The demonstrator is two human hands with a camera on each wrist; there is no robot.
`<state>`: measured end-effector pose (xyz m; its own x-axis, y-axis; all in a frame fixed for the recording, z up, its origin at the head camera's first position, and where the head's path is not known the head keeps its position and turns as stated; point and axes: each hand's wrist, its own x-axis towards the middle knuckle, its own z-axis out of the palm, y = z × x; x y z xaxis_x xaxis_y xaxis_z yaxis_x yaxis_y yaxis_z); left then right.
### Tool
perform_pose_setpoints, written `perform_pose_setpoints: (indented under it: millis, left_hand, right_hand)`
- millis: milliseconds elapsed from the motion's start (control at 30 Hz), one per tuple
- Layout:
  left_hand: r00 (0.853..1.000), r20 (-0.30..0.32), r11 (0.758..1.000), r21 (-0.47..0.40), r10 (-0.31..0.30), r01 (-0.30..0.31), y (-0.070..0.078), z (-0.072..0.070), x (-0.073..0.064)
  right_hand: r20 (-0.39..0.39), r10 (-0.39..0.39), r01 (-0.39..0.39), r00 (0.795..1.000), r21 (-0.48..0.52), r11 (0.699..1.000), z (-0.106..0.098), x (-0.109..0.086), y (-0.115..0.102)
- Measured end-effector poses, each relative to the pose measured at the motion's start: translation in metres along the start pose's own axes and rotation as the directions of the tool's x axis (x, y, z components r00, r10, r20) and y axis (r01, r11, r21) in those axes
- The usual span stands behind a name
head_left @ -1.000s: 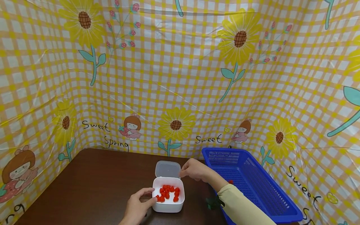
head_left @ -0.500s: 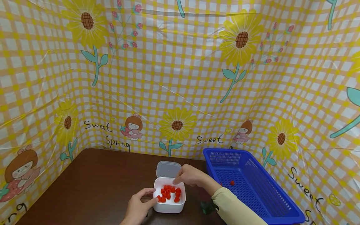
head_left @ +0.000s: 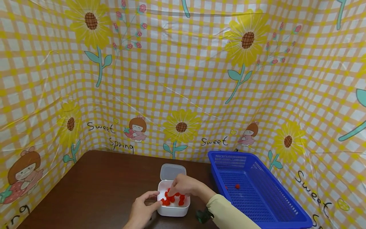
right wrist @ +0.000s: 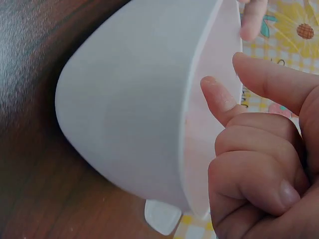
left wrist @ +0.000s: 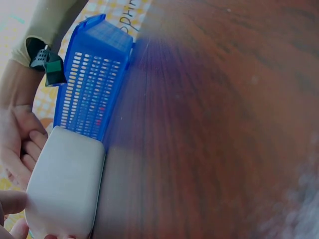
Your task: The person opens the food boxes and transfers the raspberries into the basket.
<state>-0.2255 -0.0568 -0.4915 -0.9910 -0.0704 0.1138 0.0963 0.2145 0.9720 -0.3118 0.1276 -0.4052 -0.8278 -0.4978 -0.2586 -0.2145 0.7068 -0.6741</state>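
A white plastic food container (head_left: pixel 172 211) stands on the table, several red raspberries (head_left: pixel 172 199) inside it. My left hand (head_left: pixel 141 208) holds it at the left rim, thumb and fingers on its edge. My right hand (head_left: pixel 183 186) reaches into the container from the right, its fingertips down among the raspberries. In the right wrist view, the index finger (right wrist: pixel 271 79) and thumb stand apart with no berry visible between them, and the other fingers are curled. The container's wall (left wrist: pixel 65 184) hides the raspberries' interior from the left wrist view.
The container's translucent lid (head_left: pixel 172 172) lies folded back behind it. A large blue perforated basket (head_left: pixel 281 187) stands at the right, with a loose raspberry (head_left: pixel 237 186) in it. A dark green device (head_left: pixel 202 216) sits at the right wrist. Checked cloth (head_left: pixel 183 79) walls surround the brown table (head_left: pixel 114 178).
My right hand has moved left and down, from beside the lid, over the rim and into the container. The left hand stays at the container's rim.
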Motion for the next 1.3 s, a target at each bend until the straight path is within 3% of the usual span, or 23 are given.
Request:
perform_pose_setpoints:
  millis: [300, 733, 1133, 1300]
  left_hand:
    - [1.000, 0.000, 1.000, -0.016, 0.021, -0.021, 0.000, 0.000, -0.001]
    - [0.999, 0.000, 0.999, -0.025, 0.042, -0.042, -0.001, 0.003, -0.005]
    - [0.999, -0.003, 0.999, -0.008, 0.054, -0.054, -0.002, 0.003, -0.006]
    - [0.998, -0.009, 0.998, 0.004, 0.062, -0.062, 0.000, 0.003, -0.006]
  right_hand:
    - [0.028, 0.003, -0.004, 1.000, 0.017, 1.000, 0.013, 0.004, 0.002]
    - [-0.035, -0.086, 0.084, 0.996, -0.046, 0.995, 0.028, 0.008, 0.010]
    - [-0.103, -0.133, 0.114, 0.986, -0.171, 0.979, 0.043, 0.011, 0.015]
    - [-0.107, -0.132, 0.114, 0.985, -0.161, 0.980, 0.048, 0.012, 0.018]
